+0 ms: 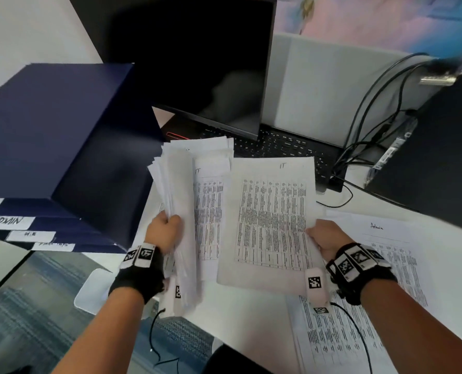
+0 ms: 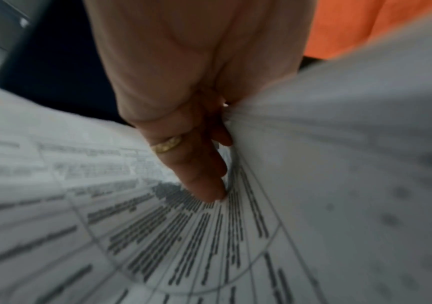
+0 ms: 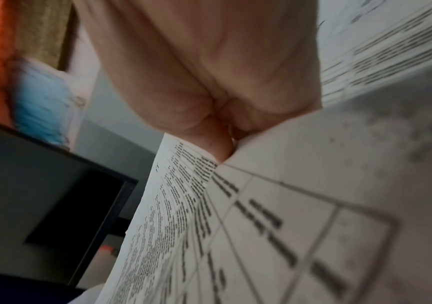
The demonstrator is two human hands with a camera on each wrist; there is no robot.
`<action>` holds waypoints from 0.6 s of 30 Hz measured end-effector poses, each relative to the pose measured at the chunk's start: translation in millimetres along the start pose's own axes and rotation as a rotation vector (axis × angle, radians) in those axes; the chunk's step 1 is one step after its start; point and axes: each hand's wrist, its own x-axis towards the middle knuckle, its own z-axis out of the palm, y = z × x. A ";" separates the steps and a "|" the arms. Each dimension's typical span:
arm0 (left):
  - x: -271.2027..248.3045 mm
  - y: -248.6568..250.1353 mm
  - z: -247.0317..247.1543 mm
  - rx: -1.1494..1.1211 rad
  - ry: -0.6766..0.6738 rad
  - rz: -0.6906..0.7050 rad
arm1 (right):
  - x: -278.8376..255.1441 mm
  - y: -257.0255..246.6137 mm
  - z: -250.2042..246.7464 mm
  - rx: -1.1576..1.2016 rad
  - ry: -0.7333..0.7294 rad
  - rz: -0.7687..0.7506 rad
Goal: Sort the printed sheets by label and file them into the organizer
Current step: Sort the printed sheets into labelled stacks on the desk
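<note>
My left hand point(image 1: 166, 225) grips a thick stack of printed sheets point(image 1: 177, 201) by its left edge, held upright above the desk; the left wrist view shows the fingers point(image 2: 199, 174) curled against the pages point(image 2: 131, 226). My right hand point(image 1: 323, 234) pinches the right edge of a single sheet labelled "IT" point(image 1: 271, 220), held just right of the stack; its thumb point(image 3: 209, 142) lies on the sheet point(image 3: 261, 226). Another sheet headed "IT" point(image 1: 209, 211) faces up on the stack. The dark blue organizer point(image 1: 54, 147) stands at the left, with white tabs reading "ADMIN" point(image 1: 7, 221) and "HR" point(image 1: 31, 234).
An open black laptop point(image 1: 224, 76) stands behind the papers. A sheet labelled "Admin" point(image 1: 391, 255) lies on the white desk point(image 1: 251, 319) at the right, over other printed pages. Black cables point(image 1: 359, 147) and a dark box point(image 1: 440, 157) crowd the far right.
</note>
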 end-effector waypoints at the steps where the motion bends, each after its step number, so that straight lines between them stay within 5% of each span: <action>1: 3.3 -1.9 -7.5 -0.028 -0.001 0.003 | -5.5 -9.9 4.5 0.015 0.006 0.001; 10: 22.4 1.6 -63.4 -0.150 -0.026 0.063 | -13.5 -76.4 71.1 -0.030 0.016 -0.114; 18: 27.4 8.2 -62.0 -0.206 -0.077 0.085 | -15.7 -110.6 149.5 -0.024 -0.032 -0.154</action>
